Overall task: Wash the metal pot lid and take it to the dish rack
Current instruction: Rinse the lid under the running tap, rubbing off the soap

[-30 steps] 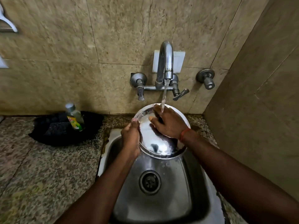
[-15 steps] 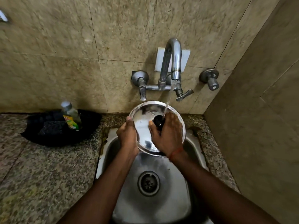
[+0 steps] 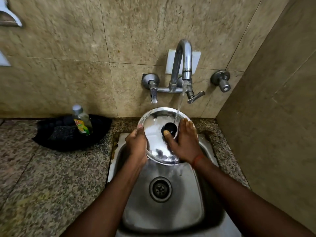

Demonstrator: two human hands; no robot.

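The sink hasn't changed, but above its back edge the metal pot lid is getting a fresh pass. It's tilted towards you over the sink's far rim, top face showing.

Your left hand holds on as before. It grips the lid's rim on the sink's left side, thumb over the face, fingers curled behind.

The news is your right hand. A second ago it lay flat across the middle of the lid, under the stream. Now it has slid out to the rim on the sink's right side, fingers straight and laid against the metal, clamped on nothing. Its thumb tip just touches the black knob, which was buried under your palm and is now uncovered.

Water from the tap behind the sink lands on the lid's upper edge, just beside those fingers.

My read: the centre is done and you're working the rim and knob, so this is still the rinse. No dish rack is in view, and the carry hasn't begun.
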